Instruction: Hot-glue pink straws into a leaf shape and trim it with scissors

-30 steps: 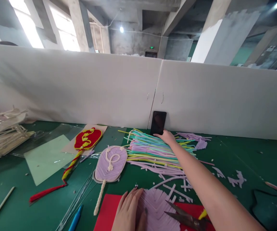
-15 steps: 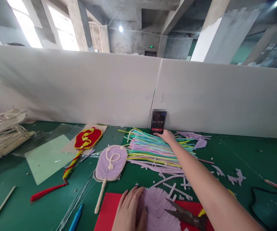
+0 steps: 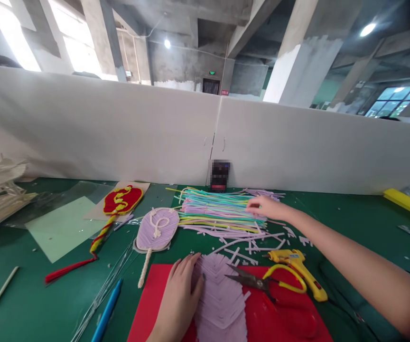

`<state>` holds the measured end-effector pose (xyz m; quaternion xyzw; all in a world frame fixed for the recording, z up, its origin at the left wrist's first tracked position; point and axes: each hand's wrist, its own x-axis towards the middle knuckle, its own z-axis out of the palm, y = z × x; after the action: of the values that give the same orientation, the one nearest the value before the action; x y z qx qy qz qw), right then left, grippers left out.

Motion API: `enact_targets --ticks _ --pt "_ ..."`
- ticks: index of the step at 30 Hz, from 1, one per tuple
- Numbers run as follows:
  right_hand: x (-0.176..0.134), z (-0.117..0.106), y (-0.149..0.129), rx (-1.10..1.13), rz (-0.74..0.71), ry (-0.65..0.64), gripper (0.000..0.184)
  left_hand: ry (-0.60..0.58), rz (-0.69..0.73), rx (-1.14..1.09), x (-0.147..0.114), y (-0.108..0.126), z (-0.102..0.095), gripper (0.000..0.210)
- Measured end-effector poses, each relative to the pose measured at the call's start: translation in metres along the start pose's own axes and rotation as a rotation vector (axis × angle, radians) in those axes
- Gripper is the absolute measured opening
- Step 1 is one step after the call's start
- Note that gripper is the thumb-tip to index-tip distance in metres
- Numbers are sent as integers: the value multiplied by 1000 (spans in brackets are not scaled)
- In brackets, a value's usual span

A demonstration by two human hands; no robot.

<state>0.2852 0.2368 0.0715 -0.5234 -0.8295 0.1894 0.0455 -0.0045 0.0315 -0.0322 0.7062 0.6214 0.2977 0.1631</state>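
Observation:
My left hand [image 3: 181,294] lies with outstretched fingers on the left edge of a lilac piece [image 3: 219,294] made of pipe cleaners in a V pattern. A red sheet [image 3: 151,289] is under that piece. My right hand [image 3: 265,208] hovers at the right end of a pile of coloured pipe cleaners [image 3: 212,209], fingers loosely bent and nothing visible in them. Scissors [image 3: 262,282] with yellow handles rest partly open, blades touching the lilac piece. Beyond it lies a lilac hand fan [image 3: 158,230] with a cream twisted handle.
A phone [image 3: 219,175] leans on the white partition [image 3: 137,133]. A yellow glue gun [image 3: 297,266] with its cord lies right of the scissors. A red-and-yellow fan [image 3: 123,199], a pale green sheet [image 3: 60,228], thin wires [image 3: 101,299] and a blue pen [image 3: 108,308] occupy the left.
My right hand has left the phone and come back to the right, over the pipe cleaners. My left hand stays on the lilac piece. The view has turned slightly right.

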Motion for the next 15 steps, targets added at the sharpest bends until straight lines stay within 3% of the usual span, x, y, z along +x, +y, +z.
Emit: enact_targets --ticks 3,6,12,15 --pt "-43 3 -7 -125 -45 -153 10 2 10 -7 0 1 0 42" --pt "-62 14 -15 -258 -35 -214 7 6 21 -18 1 1 0 41" --pt "-54 35 -36 -475 -6 -337 31 -16 12 -30 1 0 -1 42" --pt "-45 44 -46 -549 -56 -298 34 -29 10 -29 1 1 -3 43"
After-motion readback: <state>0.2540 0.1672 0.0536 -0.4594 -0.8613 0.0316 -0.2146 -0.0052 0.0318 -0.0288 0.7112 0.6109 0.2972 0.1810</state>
